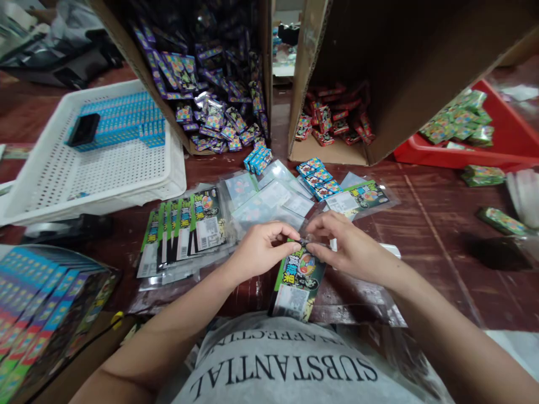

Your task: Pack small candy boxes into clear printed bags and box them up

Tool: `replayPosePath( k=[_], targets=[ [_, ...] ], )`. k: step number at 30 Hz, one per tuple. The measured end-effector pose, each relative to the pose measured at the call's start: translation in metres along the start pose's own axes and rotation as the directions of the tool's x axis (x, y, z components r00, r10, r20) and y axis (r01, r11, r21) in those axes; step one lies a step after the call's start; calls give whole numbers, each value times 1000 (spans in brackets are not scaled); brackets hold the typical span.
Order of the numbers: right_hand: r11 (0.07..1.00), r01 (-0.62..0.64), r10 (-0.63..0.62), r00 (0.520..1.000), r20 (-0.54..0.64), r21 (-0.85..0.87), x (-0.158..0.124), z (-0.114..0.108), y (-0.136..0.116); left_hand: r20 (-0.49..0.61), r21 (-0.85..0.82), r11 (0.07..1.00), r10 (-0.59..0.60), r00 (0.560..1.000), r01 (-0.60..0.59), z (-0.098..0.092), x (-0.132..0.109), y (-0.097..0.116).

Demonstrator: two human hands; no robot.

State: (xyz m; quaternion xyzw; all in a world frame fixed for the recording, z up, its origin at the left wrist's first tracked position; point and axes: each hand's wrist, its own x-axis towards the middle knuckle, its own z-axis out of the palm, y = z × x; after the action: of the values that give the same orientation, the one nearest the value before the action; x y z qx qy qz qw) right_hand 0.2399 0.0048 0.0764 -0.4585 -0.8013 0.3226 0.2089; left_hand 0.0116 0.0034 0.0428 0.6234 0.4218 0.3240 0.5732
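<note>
Both my hands pinch the top edge of a clear plastic bag holding a green and black printed card (pixel 298 279), just in front of my chest. My left hand (pixel 261 248) grips the bag's left corner with closed fingers. My right hand (pixel 344 244) pinches the right corner. To the left lies a fanned row of filled bags (pixel 185 231) with the same green card. Empty clear bags (pixel 269 199) and small blue candy packs (pixel 316 177) lie just beyond my hands.
A white perforated basket (pixel 54 179) with blue packs sits at the left. Two tipped cardboard boxes hold purple packets (pixel 214 101) and red packets (pixel 332 118). A red tray (pixel 505 140) with green packets is at the right. Stacked coloured boxes (pixel 37 314) are at lower left.
</note>
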Motion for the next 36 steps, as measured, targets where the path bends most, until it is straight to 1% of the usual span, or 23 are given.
replayPosePath(
  k=[2,4,6,8,10,12,14,15,17,19,20,21,22,23,24,26,28,29,30,31,32,34,36],
  targets=[
    [999,27,-30,997,-76,-38,-4,3,0,-6,-17,1000,-11,1000,11,-1,-2,-1],
    [985,89,-104,990,-99,-148,-9,7,1,-2,-2,1000,-3,1000,3,-2,-4,-1],
    [958,160,-180,981,-67,-240,-10,12,5,0,35,999,6,1000,-6,-6,-9,-1],
    [955,196,-203,979,-8,-224,-5,19,12,-28,70,998,-3,1000,5,-10,-18,0],
    [971,195,-188,980,62,-136,8,26,18,-121,110,994,-11,993,24,-14,-33,2],
    [980,196,-194,978,79,-24,31,35,14,-269,165,986,12,963,33,-20,-55,5],
    [970,218,-221,975,18,107,60,47,-4,-414,215,973,11,910,86,-31,-81,9],
    [956,232,-231,973,-24,181,75,55,-18,-458,219,967,-17,889,131,-40,-95,11],
    [904,261,-251,965,-74,339,102,77,-54,-473,184,961,-97,876,206,-62,-129,18],
    [815,283,-303,952,-45,505,123,103,-91,-454,156,959,-141,880,235,-85,-167,26],
    [761,281,-343,939,-6,585,131,117,-107,-463,171,952,-149,874,253,-96,-187,31],
    [714,263,-378,925,41,649,137,131,-120,-493,214,930,-163,855,300,-105,-206,35],
    [685,244,-404,911,80,686,141,143,-129,-536,276,883,-186,823,380,-113,-224,37],
    [678,230,-415,903,106,698,145,154,-135,-587,341,808,-216,780,481,-119,-241,39],
    [688,223,-414,902,121,691,147,163,-138,-646,396,703,-245,723,591,-125,-256,38],
    [733,219,-390,911,134,644,148,175,-137,-776,427,436,-273,569,792,-136,-279,31],
    [773,202,-357,922,149,601,148,181,-134,-882,361,184,-250,399,914,-148,-293,21],
    [787,191,-342,926,158,586,148,182,-133,-913,322,101,-231,337,941,-155,-296,16],
    [799,181,-329,930,164,574,148,183,-132,-929,295,50,-218,298,954,-162,-298,11],
    [807,177,-320,933,165,564,148,184,-132,-935,283,29,-214,283,959,-168,-298,7],
    [811,180,-319,934,162,556,148,185,-132,-935,284,26,-214,283,958,-173,-297,3],
    [817,201,-331,931,156,540,149,186,-131,-929,297,41,-217,299,954,-179,-295,-1],
    [828,219,-342,927,155,516,149,187,-131,-929,306,43,-206,308,951,-178,-292,-4]
  ],
)
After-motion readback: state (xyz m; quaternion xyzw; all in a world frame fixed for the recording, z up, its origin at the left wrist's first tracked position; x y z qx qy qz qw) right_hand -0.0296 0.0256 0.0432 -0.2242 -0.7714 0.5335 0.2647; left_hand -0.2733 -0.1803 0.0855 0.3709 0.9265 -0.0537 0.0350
